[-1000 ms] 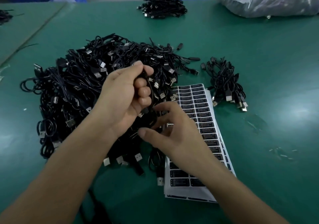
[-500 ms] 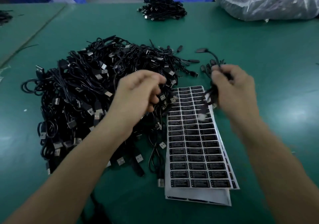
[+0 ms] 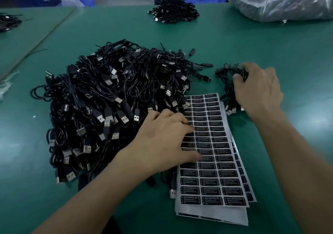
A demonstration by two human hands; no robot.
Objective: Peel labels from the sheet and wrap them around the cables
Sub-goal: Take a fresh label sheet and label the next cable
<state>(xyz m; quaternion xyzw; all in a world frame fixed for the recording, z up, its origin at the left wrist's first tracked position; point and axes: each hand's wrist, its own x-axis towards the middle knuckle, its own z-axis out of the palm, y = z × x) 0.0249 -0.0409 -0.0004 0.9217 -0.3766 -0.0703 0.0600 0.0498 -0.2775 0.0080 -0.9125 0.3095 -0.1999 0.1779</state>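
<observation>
Left hand (image 3: 162, 140) lies loose on the left edge of the label sheet (image 3: 216, 152). My fingertips and thumb rest on the black labels, nothing grasped. Right hand (image 3: 259, 91) curls round the small bundle (image 3: 224, 72) of cables just right of the sheet (fingertips partly hidden). The big cable heap (image 3: 108, 98) touches the sheet's left side. Everything sits on the green table (image 3: 270, 44).

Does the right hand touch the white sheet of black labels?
No, the right hand lies on the small pile of black cables beside that sheet, apart from it.
</observation>
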